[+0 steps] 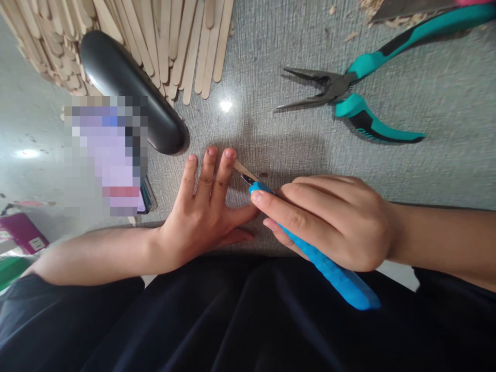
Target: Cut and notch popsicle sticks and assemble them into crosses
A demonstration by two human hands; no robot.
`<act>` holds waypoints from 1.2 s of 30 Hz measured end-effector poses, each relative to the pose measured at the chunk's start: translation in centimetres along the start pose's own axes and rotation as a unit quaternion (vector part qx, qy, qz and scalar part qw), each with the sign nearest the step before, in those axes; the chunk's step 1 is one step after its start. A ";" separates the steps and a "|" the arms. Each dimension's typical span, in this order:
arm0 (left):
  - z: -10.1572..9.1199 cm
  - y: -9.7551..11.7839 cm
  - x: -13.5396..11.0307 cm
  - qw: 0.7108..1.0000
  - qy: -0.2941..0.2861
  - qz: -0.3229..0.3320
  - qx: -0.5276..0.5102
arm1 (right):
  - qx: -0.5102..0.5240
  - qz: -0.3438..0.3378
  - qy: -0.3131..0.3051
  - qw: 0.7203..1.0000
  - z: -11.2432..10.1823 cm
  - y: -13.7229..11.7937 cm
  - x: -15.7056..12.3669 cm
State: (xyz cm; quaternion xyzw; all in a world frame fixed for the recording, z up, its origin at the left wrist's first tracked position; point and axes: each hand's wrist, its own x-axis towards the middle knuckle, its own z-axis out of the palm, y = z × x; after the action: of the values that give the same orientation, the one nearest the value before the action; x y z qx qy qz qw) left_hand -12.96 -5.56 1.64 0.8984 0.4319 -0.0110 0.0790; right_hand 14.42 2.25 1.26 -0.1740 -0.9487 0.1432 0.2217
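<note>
My right hand (341, 222) is wrapped round the blue handle of a utility knife (329, 268), index finger stretched along its top. The knife slants up to the left, its short dark blade against a thin wooden craft stick (242, 168). Only a small length of that stick shows; the rest is hidden by the knife and my hands. My left hand (209, 206) lies on the table with its fingers spread, the index fingertip at the stick's visible end. Its thumb reaches towards the knife; whether it touches the stick I cannot tell.
A large pile of craft sticks (186, 46) lies at the top left, with a black oblong case (132, 93) against it. Below is a blurred-out item beside a phone edge (149, 194). Teal-handled needle-nose pliers (341, 88) lie spread at right, near wood shavings (374, 8).
</note>
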 end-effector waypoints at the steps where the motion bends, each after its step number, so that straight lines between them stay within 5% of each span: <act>1: -0.1 0.0 0.0 1.000 -0.001 0.001 0.001 | -0.001 0.002 0.003 1.000 -0.2 0.0 0.0; 14: 0.9 0.3 -0.4 0.999 0.019 -0.016 -0.020 | -0.005 0.043 0.036 0.998 1.6 -0.7 -1.9; 24: 1.0 0.2 -0.3 0.999 0.036 -0.016 -0.036 | 0.016 0.025 0.005 1.000 -0.3 -0.6 -1.0; 36: 1.2 0.2 -0.2 0.998 0.043 -0.009 -0.053 | 0.020 0.019 0.016 0.999 -0.2 -0.4 -1.3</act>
State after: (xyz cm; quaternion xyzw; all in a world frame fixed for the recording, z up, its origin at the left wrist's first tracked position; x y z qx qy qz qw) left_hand -12.89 -6.00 0.47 0.8887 0.4427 0.0498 0.1082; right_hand 15.48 1.40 1.07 -0.1903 -0.9385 0.1632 0.2375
